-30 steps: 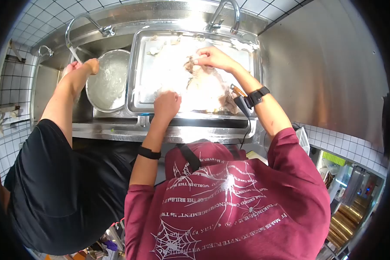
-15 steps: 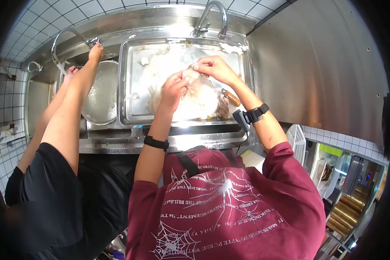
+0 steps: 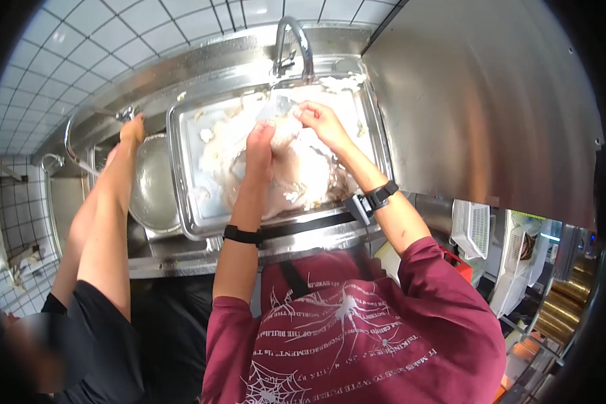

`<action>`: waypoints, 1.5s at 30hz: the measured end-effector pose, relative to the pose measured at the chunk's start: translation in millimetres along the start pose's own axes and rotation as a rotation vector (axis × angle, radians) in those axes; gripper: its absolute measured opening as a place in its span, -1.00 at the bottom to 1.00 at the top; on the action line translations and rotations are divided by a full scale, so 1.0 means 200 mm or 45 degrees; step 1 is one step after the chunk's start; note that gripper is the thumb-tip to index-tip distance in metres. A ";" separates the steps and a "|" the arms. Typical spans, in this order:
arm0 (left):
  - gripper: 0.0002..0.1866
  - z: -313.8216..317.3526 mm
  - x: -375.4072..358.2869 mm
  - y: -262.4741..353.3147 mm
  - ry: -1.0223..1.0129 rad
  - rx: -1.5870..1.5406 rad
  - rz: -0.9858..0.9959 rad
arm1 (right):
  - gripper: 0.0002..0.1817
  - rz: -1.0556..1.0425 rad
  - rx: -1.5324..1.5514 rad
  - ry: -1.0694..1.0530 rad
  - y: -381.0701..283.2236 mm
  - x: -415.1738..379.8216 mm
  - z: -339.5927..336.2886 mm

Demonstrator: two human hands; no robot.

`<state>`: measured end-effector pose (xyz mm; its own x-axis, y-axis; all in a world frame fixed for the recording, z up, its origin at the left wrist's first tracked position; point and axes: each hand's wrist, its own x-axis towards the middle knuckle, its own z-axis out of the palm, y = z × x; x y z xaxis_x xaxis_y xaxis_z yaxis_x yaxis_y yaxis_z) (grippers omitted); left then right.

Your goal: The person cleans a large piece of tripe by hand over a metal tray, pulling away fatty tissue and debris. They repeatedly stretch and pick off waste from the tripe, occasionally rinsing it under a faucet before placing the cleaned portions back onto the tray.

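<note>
Over a large metal tray [image 3: 176,145], both my hands are closed on one piece of pale, soft flesh [image 3: 287,131]. My left hand [image 3: 260,145] grips its left side, with the thumb and fingers pressed together. My right hand [image 3: 318,123] pinches its upper right edge between thumb and fingertips. Below my hands lies a heap of pale, wet flesh [image 3: 296,168], washed out by glare, so its kind cannot be made out. Small whitish scraps [image 3: 207,135] are scattered about the tray.
A curved tap [image 3: 293,40] rises behind the tray. To the left, another person's arm [image 3: 111,195] reaches to a second tap [image 3: 126,114], beside a round metal pan [image 3: 156,182]. A steel panel [image 3: 478,108] stands on the right, with a white basket [image 3: 470,229] below it.
My view has shifted, so the tray appears lower and tilted. My hands remain on the pale piece, slightly farther apart. The wooden handle seen earlier near my right forearm no longer shows.
</note>
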<state>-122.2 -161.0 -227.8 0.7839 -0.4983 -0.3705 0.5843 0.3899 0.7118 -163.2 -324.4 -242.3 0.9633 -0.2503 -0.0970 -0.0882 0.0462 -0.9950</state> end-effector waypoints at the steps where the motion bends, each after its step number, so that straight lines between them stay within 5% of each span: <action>1: -0.82 0.03 0.04 -0.01 -0.019 0.008 0.011 | -0.84 0.024 0.036 0.020 0.00 0.02 0.00; 7: -0.79 0.12 0.25 -0.14 0.052 -0.087 0.005 | -0.80 -0.025 -0.051 0.060 0.09 0.28 -0.16; 11: -0.86 0.16 0.29 -0.18 0.050 -0.179 -0.069 | -0.74 0.057 -0.141 0.352 0.09 0.63 -0.26; 14: -0.92 0.14 0.29 -0.22 -0.027 -0.176 -0.102 | -0.67 0.175 -0.355 0.119 0.06 0.81 -0.29; 15: -0.91 0.15 0.28 -0.22 -0.088 -0.194 -0.148 | -0.62 0.027 -0.555 0.121 0.20 0.91 -0.31; 17: -0.90 0.19 0.26 -0.22 0.041 -0.133 -0.109 | -0.59 0.099 -0.540 0.047 0.23 0.96 -0.31; 20: -0.83 0.13 0.26 -0.25 0.190 0.289 -0.150 | -0.63 0.009 -0.588 0.013 0.26 0.95 -0.34; 23: -0.81 0.11 0.28 -0.23 0.389 0.099 -0.293 | -0.59 0.032 -0.686 -0.011 0.18 0.86 -0.33; 27: -0.80 0.13 0.31 -0.23 0.341 -0.015 -0.224 | -0.60 -0.053 -0.503 0.195 0.13 0.69 -0.30; 32: -0.81 0.19 0.31 -0.13 -0.145 -0.086 -0.050 | -0.72 -0.058 0.027 0.011 0.19 0.27 -0.20; 33: -0.81 0.21 0.31 -0.09 -0.341 -0.093 -0.037 | -0.73 0.174 0.270 -0.034 0.12 0.19 -0.18; 34: -0.82 0.21 0.31 -0.09 -0.277 -0.039 0.004 | -0.73 0.410 0.515 -0.078 0.08 0.14 -0.17; 37: -0.81 0.18 0.35 -0.11 -0.208 0.324 0.035 | -0.72 0.326 0.290 -0.145 0.08 0.12 -0.19; 41: -0.69 0.25 0.39 -0.08 0.021 0.290 0.041 | -0.77 0.231 0.331 0.012 -0.02 0.11 -0.10; 43: -0.62 0.33 0.40 -0.09 0.279 0.080 0.083 | -0.78 -0.120 -0.149 0.388 -0.02 0.12 0.00; 45: -0.62 0.38 0.40 -0.12 0.264 0.032 0.103 | -0.79 -0.209 -0.377 0.551 -0.07 0.15 0.03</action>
<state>-88.9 -269.6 -229.3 0.8560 -0.2950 -0.4245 0.5142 0.4016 0.7578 -132.7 -327.4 -231.1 0.7838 -0.6088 0.1222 -0.0732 -0.2859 -0.9555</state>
